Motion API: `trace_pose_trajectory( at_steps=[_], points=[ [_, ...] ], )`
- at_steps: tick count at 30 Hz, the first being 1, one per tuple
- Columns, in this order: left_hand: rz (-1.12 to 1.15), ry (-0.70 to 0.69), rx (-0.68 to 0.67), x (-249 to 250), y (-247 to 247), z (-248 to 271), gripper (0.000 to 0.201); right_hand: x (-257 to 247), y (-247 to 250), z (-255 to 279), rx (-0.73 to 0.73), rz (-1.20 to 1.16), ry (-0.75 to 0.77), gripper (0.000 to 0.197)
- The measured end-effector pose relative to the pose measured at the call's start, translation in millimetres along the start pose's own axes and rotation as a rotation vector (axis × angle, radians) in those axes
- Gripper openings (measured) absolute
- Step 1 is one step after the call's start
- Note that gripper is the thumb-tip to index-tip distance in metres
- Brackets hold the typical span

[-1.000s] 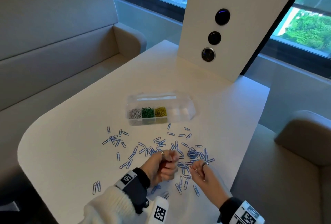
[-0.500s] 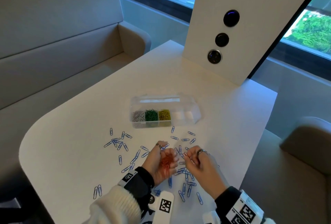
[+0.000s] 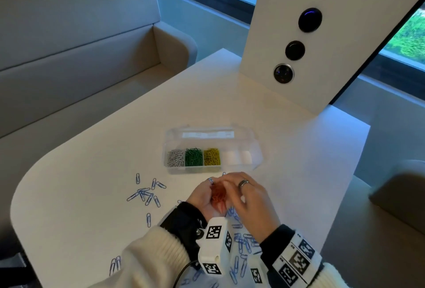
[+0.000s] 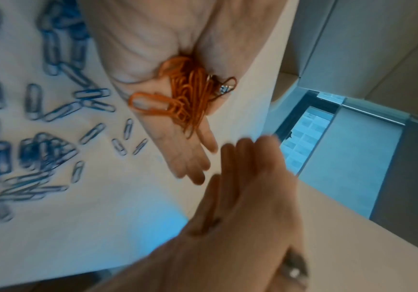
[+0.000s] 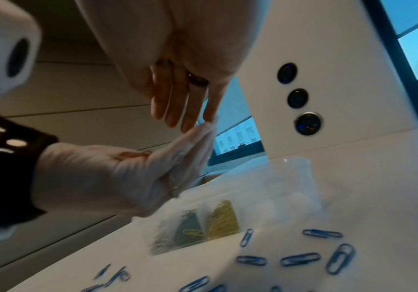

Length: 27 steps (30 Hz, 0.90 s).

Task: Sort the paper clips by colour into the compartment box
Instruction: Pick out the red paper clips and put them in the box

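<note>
A clear compartment box (image 3: 254, 149) lies open mid-table; its left three cells hold silver, green and yellow clips, while the right cells look white. My left hand (image 3: 204, 198) is turned palm up just in front of the box, and a bunch of orange paper clips (image 3: 217, 193) lies in the palm (image 4: 187, 94). Its fingers (image 4: 190, 158) are straight. My right hand (image 3: 249, 198) hovers beside and partly over that palm with straight fingers (image 5: 185, 102), the tips close to the left fingertips. Blue paper clips (image 3: 145, 195) are scattered on the white table (image 3: 80, 195).
More blue clips (image 3: 243, 241) lie under my wrists near the table's front edge. A white panel (image 3: 322, 34) with three round buttons stands at the table's far end. Grey benches flank the table on both sides.
My left hand, fisted a second ago, has turned palm up with orange clips showing. Both hands moved away from the blue pile towards the box, and the right hand came over the left palm.
</note>
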<state>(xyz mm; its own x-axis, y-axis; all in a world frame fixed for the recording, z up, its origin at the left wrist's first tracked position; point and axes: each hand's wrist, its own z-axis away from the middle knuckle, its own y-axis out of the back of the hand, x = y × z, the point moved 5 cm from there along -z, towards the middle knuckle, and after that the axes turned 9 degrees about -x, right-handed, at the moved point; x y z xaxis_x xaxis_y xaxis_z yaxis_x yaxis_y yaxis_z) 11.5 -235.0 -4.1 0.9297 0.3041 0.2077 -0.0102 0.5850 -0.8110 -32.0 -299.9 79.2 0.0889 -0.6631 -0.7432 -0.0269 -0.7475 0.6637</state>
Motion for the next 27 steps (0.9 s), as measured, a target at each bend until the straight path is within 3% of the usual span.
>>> trace_pose_trajectory(
  at_steps=[2, 4, 9, 15, 20, 22, 24, 27],
  points=[
    [0.038, -0.030, 0.064, 17.0, -0.1, -9.6, 0.031, 20.9, 17.5, -6.4, 0.117, -0.025, -0.014, 0.039],
    [0.032, -0.070, 0.096, 34.8, -10.0, -18.8, 0.035, 50.2, 26.9, -19.4, 0.134, 0.050, -0.092, 0.037],
    [0.010, -0.129, 0.206, 63.5, -27.3, -51.3, 0.039, 112.6, 8.8, -40.7, -0.110, 0.353, -0.238, 0.046],
    [-0.030, -0.134, 0.393, 72.1, -23.6, -75.3, 0.038, 133.6, 0.2, -40.2, -0.113, 0.300, -0.283, 0.043],
    [-0.057, -0.155, 0.433, 74.0, -32.4, -77.2, 0.011, 147.8, -6.6, -40.7, -0.078, 0.270, -0.227, 0.036],
    [-0.005, -0.163, 0.438, 75.7, -38.8, -71.5, 0.019, 152.5, -8.3, -39.3, -0.061, 0.261, -0.217, 0.033],
    [-0.187, -0.214, 0.476, 78.1, -41.9, -63.0, 0.031, 153.2, -8.5, -39.4, -0.055, 0.262, -0.200, 0.033],
    [-0.293, -0.129, 0.375, 75.7, -48.5, -56.6, 0.036, 151.2, -8.2, -40.6, -0.062, 0.288, -0.180, 0.036]
  ],
)
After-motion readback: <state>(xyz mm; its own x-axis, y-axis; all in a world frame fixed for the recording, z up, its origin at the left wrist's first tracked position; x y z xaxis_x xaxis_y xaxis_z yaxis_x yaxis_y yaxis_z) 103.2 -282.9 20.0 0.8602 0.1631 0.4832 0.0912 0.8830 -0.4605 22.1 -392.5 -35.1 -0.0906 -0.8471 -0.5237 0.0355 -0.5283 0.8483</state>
